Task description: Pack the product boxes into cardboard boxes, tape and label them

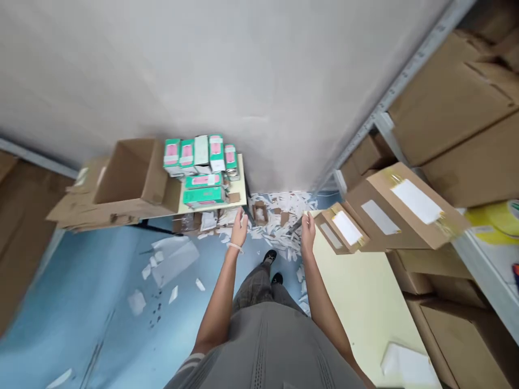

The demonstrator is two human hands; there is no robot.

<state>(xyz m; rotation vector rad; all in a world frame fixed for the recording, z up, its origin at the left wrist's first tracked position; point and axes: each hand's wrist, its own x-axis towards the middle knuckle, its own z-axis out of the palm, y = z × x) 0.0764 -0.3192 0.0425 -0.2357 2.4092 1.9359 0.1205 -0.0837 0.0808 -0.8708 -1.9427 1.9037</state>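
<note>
My left hand (239, 229) is held out in front of me, fingers stretched and nothing in it, a pale band on the wrist. Nearest to it is the table (241, 178) with green and pink boxes (203, 194), several standing in a row and others lying in front. My right hand (308, 233) is also held out with straight fingers and holds nothing. It is beside the edge of a pale yellow table (348, 281). A small cardboard box (343, 229) with a white label sits there, close to my right hand, next to a larger taped carton (417, 202).
An open cardboard box (127, 170) rests on flattened cardboard at the left. Paper scraps (287, 232) litter the blue floor (121, 335), thickest near the wall. Shelving (405, 59) loaded with brown cartons stands on the right. White paper (409, 364) lies on the yellow table.
</note>
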